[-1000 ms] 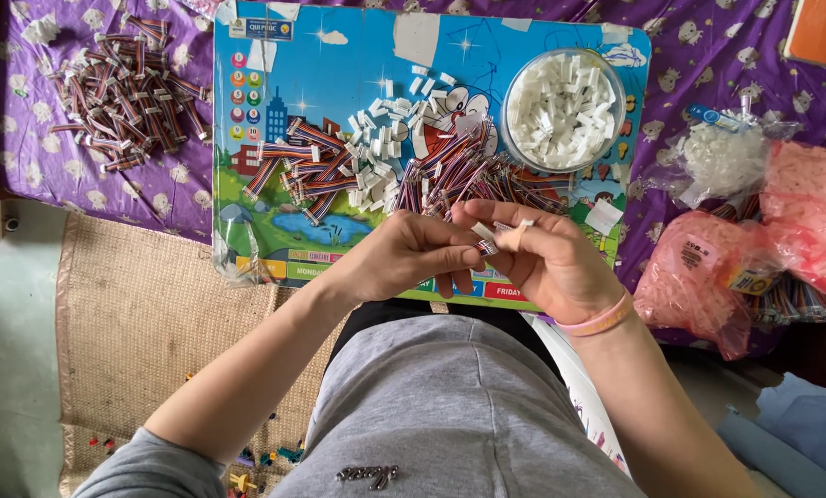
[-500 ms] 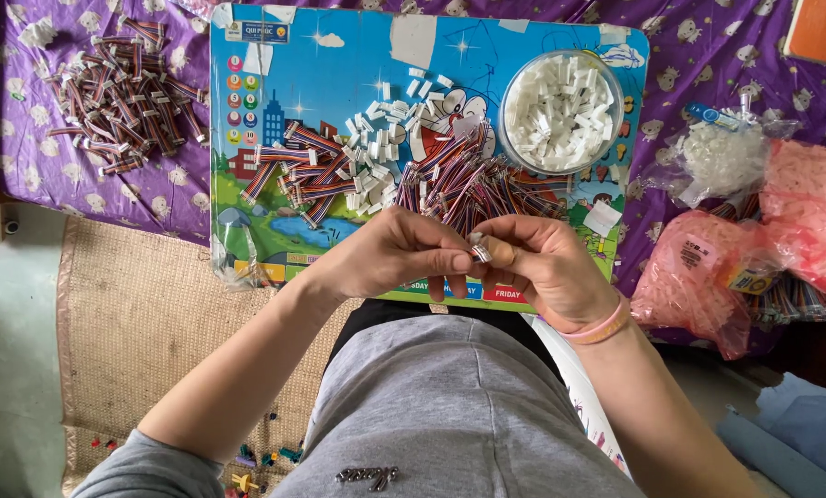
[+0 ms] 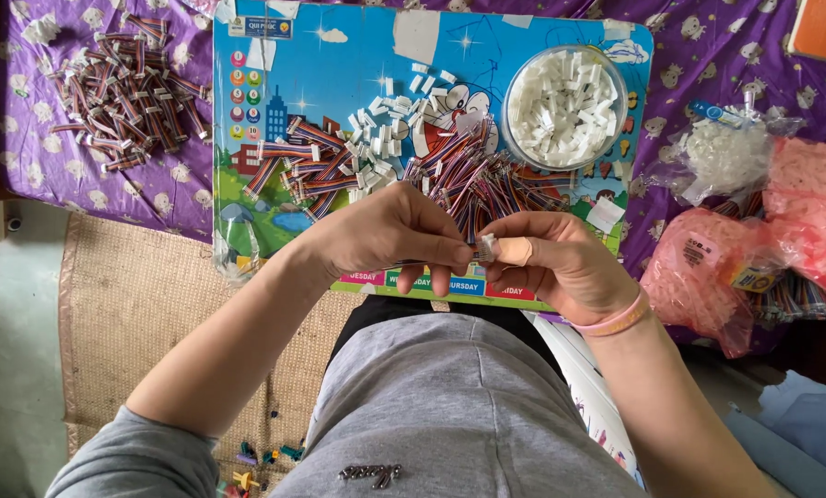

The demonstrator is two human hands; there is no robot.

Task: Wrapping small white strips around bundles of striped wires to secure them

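My left hand (image 3: 390, 235) and my right hand (image 3: 551, 263) meet over the near edge of a blue cartoon board (image 3: 339, 55). Together they pinch a small white connector (image 3: 487, 247) with a short striped wire piece running under the left fingers. My right thumb wears a tan plaster. Just beyond the hands lies a heap of multicoloured wire pieces (image 3: 487, 175). Loose white connectors (image 3: 380, 138) are scattered at the board's middle, and a second wire heap (image 3: 307, 171) lies to the left.
A clear round bowl (image 3: 565, 106) full of white connectors sits at the board's far right. Another wire pile (image 3: 122, 88) rests on the purple cloth (image 3: 708, 55). Pink bags (image 3: 708, 277) and a clear bag of white parts (image 3: 726, 157) lie right. A woven mat (image 3: 127, 304) covers the floor.
Both hands have closed in on each other, and the white connector now sits pinched between the fingertips of the two hands.
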